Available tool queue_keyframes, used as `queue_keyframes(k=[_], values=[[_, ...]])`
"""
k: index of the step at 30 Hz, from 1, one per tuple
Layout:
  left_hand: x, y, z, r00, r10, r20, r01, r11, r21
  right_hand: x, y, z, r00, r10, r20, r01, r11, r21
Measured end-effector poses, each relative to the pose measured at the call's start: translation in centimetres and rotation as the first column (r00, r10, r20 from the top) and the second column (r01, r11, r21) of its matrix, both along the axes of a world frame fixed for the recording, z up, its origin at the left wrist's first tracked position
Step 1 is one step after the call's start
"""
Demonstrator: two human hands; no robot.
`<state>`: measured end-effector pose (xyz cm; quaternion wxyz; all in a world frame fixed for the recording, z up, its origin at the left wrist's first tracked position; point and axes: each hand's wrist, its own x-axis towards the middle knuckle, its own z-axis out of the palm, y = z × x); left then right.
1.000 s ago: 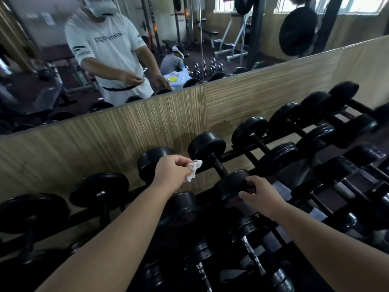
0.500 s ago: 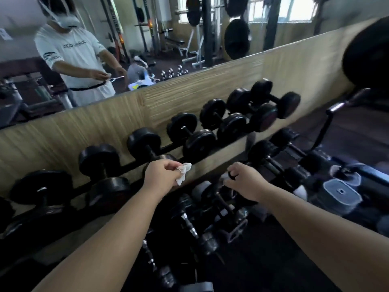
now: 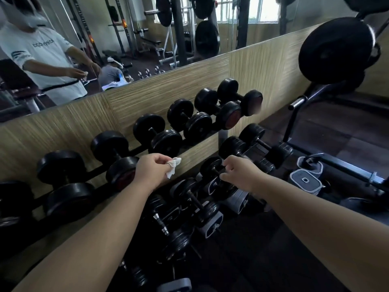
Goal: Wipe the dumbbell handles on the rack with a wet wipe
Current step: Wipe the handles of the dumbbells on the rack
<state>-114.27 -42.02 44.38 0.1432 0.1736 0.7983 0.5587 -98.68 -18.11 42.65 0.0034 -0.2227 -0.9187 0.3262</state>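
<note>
Mirror [image 3: 130, 34] runs along the wall above the rack [image 3: 97, 171]; it reflects a person in a white T-shirt [image 3: 42, 60] and gym machines. Wood-grain panel [image 3: 189, 85] sits behind the rack, under the mirror. Large black weight plate [image 3: 334, 51] on a stand, well right of the rack and higher.

Rack: two tiers. Upper tier carries a row of black round-headed dumbbells [image 3: 157, 133], handles pointing front to back, the row climbing away to the right. Lower tier holds smaller dumbbells [image 3: 195, 201] with thin metal handles, crowded and partly in shadow. Grey-ended dumbbells [image 3: 305, 180] lie just off the rack's right end.

Both bare forearms reach in toward the rack's front edge.

Left hand [image 3: 151, 171]: clenched, in front of the upper tier, beside the front head of one upper dumbbell [image 3: 122, 171]. It pinches the wet wipe [image 3: 173, 167] between thumb and fingers; the crumpled white wipe sticks out to the right, touching no handle.

Right hand [image 3: 242, 174]: over the lower tier, fingers loosely curled, thumb and forefinger close around the handle of a small dumbbell [image 3: 211, 167]. Cannot tell whether it grips or only hovers.
</note>
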Motion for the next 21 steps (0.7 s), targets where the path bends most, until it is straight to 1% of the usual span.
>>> queue_keyframes(k=[6, 11, 16, 21], values=[[-2.5, 0.5, -0.7, 0.998, 0.062, 0.007, -0.062, 0.998, 0.001, -2.8, 1.2, 0.1, 1.000, 0.021, -0.009, -0.021, 0.999, -0.038], [-6.7, 2.0, -1.2, 0.992, 0.123, 0.016, -0.123, 0.992, 0.033, -7.3, 4.1, 0.1, 0.997, 0.067, -0.033, -0.068, 0.997, -0.037], [-12.3, 4.0, -2.3, 0.966, 0.257, 0.023, -0.258, 0.964, 0.063, -15.0, 7.8, 0.0, 0.988, 0.153, -0.013, -0.153, 0.988, -0.018], [-18.8, 5.8, -3.5, 0.936, 0.351, 0.040, -0.352, 0.936, 0.021, -24.6, 11.0, -0.9, 0.972, 0.235, -0.025, -0.236, 0.971, -0.050]])
